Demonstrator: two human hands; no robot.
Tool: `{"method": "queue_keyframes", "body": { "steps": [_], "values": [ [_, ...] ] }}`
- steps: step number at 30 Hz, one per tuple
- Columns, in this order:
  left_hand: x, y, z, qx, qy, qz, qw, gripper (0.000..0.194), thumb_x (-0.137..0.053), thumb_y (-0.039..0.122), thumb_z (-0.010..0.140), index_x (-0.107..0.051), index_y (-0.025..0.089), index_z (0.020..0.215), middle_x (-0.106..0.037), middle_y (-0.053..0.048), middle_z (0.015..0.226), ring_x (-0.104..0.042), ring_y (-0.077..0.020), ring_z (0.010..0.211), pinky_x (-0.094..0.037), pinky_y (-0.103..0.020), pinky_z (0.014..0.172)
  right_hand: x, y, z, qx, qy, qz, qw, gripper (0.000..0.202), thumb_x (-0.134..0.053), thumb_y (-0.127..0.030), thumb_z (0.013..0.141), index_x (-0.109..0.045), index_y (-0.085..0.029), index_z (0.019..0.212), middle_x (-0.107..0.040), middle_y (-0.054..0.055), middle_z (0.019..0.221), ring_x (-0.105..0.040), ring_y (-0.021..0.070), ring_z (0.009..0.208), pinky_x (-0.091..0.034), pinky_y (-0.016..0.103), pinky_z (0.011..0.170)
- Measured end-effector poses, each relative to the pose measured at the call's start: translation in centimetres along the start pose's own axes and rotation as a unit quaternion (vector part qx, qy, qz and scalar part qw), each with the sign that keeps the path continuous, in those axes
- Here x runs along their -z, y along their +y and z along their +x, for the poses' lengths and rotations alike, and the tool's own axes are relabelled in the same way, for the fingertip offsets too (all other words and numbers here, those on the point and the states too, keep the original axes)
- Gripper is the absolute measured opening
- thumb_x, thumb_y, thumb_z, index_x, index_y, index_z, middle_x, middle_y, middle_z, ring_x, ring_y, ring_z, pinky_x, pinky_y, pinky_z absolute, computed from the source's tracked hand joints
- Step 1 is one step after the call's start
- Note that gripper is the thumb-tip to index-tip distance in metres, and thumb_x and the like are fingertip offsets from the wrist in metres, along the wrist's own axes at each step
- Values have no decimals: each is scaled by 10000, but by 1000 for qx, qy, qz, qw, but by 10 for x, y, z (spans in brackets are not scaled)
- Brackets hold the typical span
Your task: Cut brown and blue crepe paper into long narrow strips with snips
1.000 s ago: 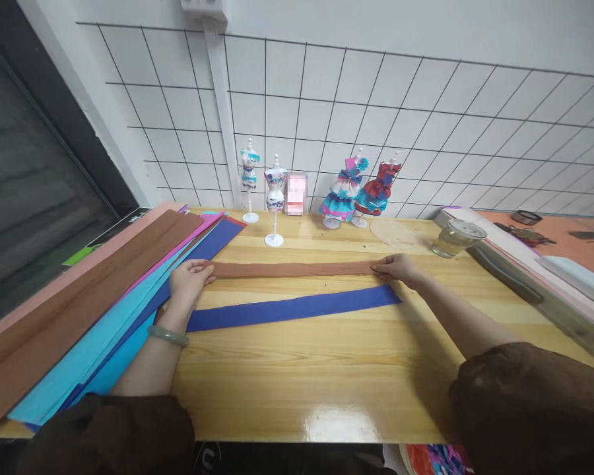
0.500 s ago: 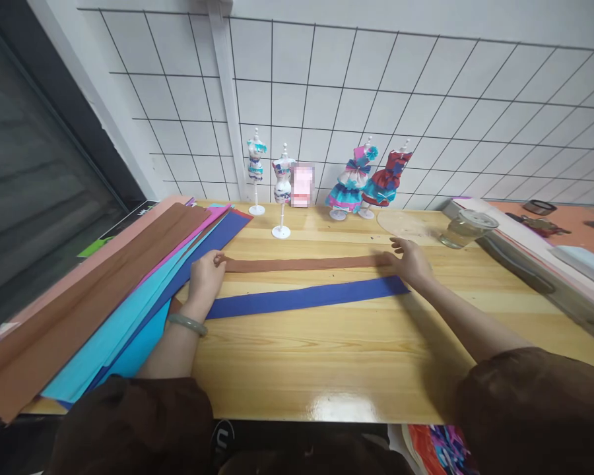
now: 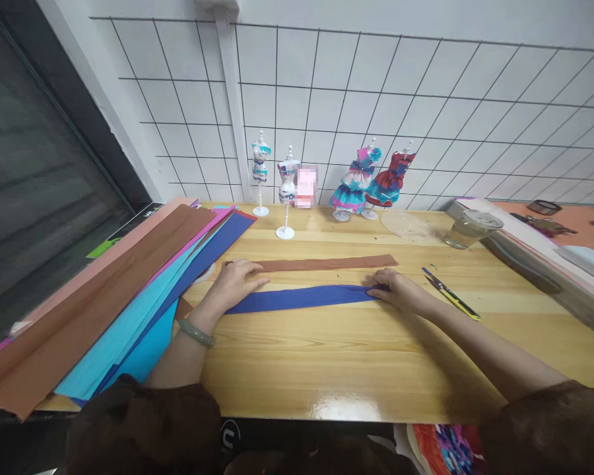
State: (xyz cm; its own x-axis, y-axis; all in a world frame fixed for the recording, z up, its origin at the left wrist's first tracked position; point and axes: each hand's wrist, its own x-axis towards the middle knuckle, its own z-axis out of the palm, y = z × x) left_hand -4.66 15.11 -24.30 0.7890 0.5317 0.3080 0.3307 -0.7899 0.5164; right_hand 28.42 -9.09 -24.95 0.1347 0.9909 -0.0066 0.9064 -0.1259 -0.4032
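A long blue crepe paper strip lies across the wooden table in front of me. My right hand has its fingers closed on the strip's right end. At the other side, my left hand rests flat with fingers and thumb apart. Its fingers reach over the left end of a brown crepe paper strip, and the thumb lies near the blue strip's left end. The brown strip runs just behind the blue one, with its right end free.
Stacked coloured paper sheets cover the table's left side. Small dress forms and two dressed ones stand at the back. To the right are a slim yellow-and-black tool and a clear cup of liquid.
My right hand has left the brown strip's right end and now grips the blue strip, whose right end has shifted left. My left hand has opened out flat. The yellow-and-black tool has come into sight.
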Motion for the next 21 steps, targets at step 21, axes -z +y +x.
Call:
{"method": "queue_keyframes", "body": {
  "steps": [21],
  "values": [
    [-5,-9,-2,12,-117,-21,993,324,-491,300,807,-595,208,1099,-620,-37,1128,-553,-199,1042,-400,-315,910,37,43,-9,-130,-56,44,989,357,-564,-472,723,-654,-232,972,-686,14,841,-610,213,749,-452,295,661]
  ]
}}
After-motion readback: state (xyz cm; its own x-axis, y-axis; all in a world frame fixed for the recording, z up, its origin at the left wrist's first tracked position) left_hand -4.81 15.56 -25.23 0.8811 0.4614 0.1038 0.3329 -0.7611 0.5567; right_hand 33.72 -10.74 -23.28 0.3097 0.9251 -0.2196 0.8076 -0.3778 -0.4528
